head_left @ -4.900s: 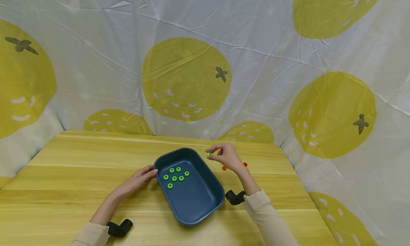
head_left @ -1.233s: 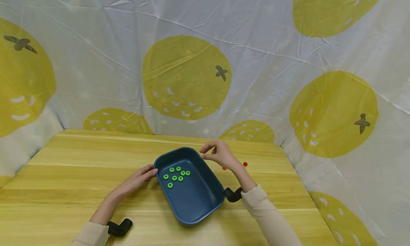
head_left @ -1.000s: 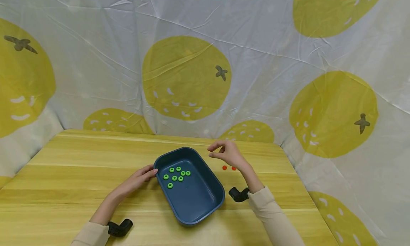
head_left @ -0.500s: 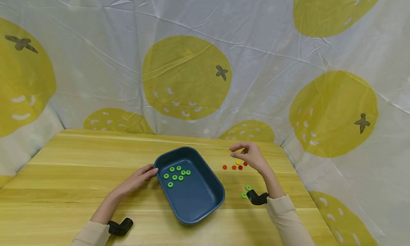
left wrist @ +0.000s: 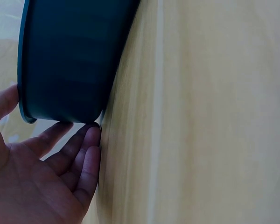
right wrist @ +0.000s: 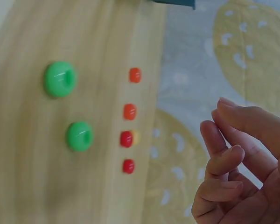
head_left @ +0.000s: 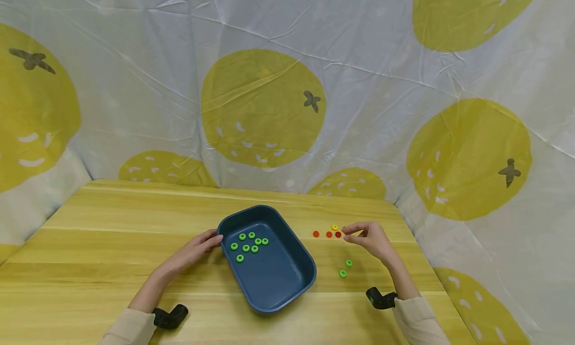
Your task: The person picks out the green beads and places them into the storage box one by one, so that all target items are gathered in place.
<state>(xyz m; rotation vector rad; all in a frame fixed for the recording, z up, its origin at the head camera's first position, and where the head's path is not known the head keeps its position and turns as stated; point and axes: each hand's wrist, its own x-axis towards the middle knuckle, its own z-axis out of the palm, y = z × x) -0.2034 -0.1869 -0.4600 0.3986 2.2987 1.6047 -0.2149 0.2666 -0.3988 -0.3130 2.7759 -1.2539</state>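
Note:
My left hand (head_left: pixel 197 247) holds the corner of a dark blue rectangular tub (head_left: pixel 274 280), its thumb at the rim and its fingers against the outer wall in the left wrist view. Several small green rings (head_left: pixel 246 248) lie inside the tub, toward its far left. My right hand (head_left: pixel 370 240) hovers beside a loose group of small beads, thumb and forefinger apart with nothing between them. Nearest it in the head view is a red bead (head_left: pixel 338 234). Close by lie a yellow ring (head_left: pixel 334 227) and two orange beads (right wrist: pixel 135 74). A second red bead (right wrist: pixel 128 166) shows in the right wrist view.
Two more green rings (head_left: pixel 343 273) lie on the wooden table (head_left: pixel 135 220), between the tub and my right forearm. Behind the table hangs a pale cloth (head_left: pixel 359 110) printed with yellow fruit. Each wrist carries a black camera mount (head_left: pixel 381 299).
A green ring has gone from my right hand into the tub. That hand then swung right and lowered beside the beads, uncovering two green rings. My left hand stays at the tub.

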